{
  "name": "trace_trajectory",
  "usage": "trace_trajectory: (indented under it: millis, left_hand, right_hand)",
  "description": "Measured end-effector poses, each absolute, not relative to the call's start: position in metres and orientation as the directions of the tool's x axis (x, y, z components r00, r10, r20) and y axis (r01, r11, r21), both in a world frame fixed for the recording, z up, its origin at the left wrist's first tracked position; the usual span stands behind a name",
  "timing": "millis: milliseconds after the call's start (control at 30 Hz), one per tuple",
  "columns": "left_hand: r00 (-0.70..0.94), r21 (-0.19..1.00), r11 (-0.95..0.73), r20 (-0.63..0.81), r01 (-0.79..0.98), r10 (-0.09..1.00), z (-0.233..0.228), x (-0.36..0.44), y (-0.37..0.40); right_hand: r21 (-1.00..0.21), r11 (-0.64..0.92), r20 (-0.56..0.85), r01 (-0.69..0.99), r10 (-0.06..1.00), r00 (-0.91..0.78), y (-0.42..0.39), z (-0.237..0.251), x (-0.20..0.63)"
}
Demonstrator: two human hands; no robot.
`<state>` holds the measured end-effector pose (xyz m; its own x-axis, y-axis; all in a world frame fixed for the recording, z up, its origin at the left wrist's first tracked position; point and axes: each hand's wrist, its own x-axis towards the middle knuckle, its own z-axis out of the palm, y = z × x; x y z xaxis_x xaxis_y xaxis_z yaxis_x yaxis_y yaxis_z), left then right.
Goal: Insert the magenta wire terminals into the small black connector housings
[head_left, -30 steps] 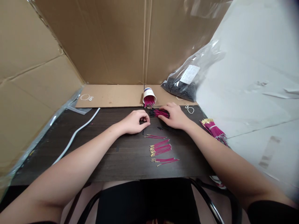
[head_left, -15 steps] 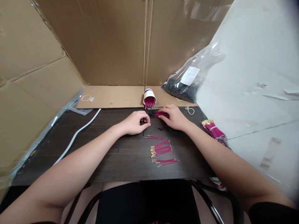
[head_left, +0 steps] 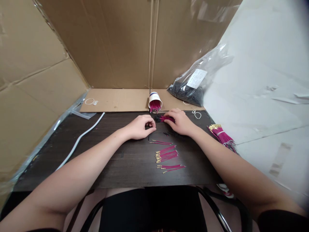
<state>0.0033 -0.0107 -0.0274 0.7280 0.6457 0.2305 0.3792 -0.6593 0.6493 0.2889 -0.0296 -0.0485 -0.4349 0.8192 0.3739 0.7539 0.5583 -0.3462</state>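
My right hand (head_left: 179, 121) is closed around a bundle of dark red wires (head_left: 169, 118) whose black-sleeved ends (head_left: 158, 119) point left. My left hand (head_left: 141, 126) rests just left of those ends, fingers curled and thumb close to the fingertips; whatever is between them, if anything, I cannot make out. Short black sleeves (head_left: 166, 133) lie below my right hand, partly hidden by it. Nearer to me, loose red wires with gold terminals (head_left: 166, 154) lie in small groups, gold ends to the left.
Behind my hands a paper cup (head_left: 154, 96) lies on its side with red wires in its mouth. A clear bag of black pieces (head_left: 188, 93) leans at back right. A banded wire bundle (head_left: 221, 133) sits at the right edge, a pale tube (head_left: 79, 138) at left. Cardboard walls (head_left: 116, 45) surround the table.
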Motion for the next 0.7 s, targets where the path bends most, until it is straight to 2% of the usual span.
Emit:
trace_trajectory:
  millis: [600, 700]
  left_hand:
    - [0.724, 0.666, -0.646, 0.227, 0.373, 0.652, -0.029, 0.003, -0.009]
    - [0.729, 0.664, -0.651, 0.229, 0.368, 0.645, -0.028, 0.002, -0.009]
  right_hand:
    - [-0.280, 0.579, 0.400, 0.766, 0.796, -0.455, -0.039, -0.037, 0.288]
    - [-0.314, 0.592, 0.429, 0.742, 0.786, -0.445, -0.044, -0.026, 0.287]
